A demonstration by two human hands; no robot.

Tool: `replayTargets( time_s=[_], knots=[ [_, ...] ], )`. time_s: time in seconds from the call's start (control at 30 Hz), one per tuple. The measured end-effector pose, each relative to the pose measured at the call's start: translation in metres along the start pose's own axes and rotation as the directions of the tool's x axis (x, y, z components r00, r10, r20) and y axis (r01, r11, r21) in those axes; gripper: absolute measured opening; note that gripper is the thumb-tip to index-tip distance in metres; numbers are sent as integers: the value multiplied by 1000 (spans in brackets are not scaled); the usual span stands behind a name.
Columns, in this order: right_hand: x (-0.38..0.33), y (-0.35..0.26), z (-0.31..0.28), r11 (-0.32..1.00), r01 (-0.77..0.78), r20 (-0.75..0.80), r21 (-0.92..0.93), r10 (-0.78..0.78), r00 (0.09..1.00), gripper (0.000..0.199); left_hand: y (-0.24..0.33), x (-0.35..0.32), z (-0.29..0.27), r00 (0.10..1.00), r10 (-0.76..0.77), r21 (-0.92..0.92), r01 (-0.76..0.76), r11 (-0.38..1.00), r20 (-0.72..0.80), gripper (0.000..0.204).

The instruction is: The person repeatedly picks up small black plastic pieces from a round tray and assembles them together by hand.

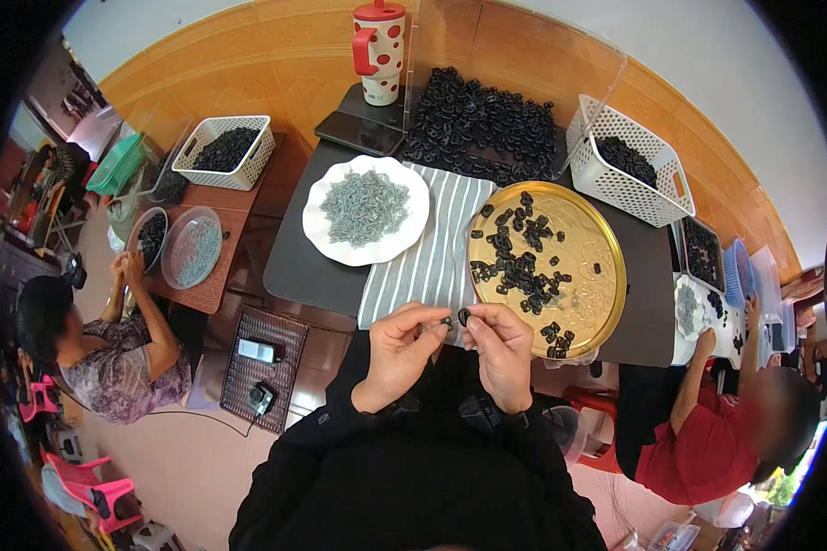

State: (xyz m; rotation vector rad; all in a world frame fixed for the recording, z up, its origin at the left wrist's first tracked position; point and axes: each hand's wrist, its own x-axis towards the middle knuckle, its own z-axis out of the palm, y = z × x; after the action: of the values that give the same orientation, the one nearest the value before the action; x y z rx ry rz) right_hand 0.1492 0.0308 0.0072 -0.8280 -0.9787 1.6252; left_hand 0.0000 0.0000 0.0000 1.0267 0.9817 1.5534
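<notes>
My left hand pinches a small dark piece, its kind too small to make out. Close beside it, my right hand grips a small black looped part between thumb and fingers. Both hands are held together above the table's front edge, at the end of a grey-and-white striped cloth. To the right, a round gold tray carries scattered small black parts. On the left, a white scalloped plate bears a heap of thin silvery screw-like pieces.
Behind the cloth lies a pile of black parts within clear panels. A red-dotted tumbler and a phone stand at the back left. A white basket is at the back right. Co-workers sit on both sides.
</notes>
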Motion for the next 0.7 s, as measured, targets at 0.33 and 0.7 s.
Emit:
replayTargets(
  time_s=[0.33,0.7],
  knots=[
    [-4,-5,1,958,114,-23,-263,-124,992,14,-1,0,7,1000,-5,-19,5,1000,-12,22],
    [-7,3,4,938,169,24,-301,-170,985,15,-1,-3,4,993,-111,-126,106,986,-29,25]
  ],
)
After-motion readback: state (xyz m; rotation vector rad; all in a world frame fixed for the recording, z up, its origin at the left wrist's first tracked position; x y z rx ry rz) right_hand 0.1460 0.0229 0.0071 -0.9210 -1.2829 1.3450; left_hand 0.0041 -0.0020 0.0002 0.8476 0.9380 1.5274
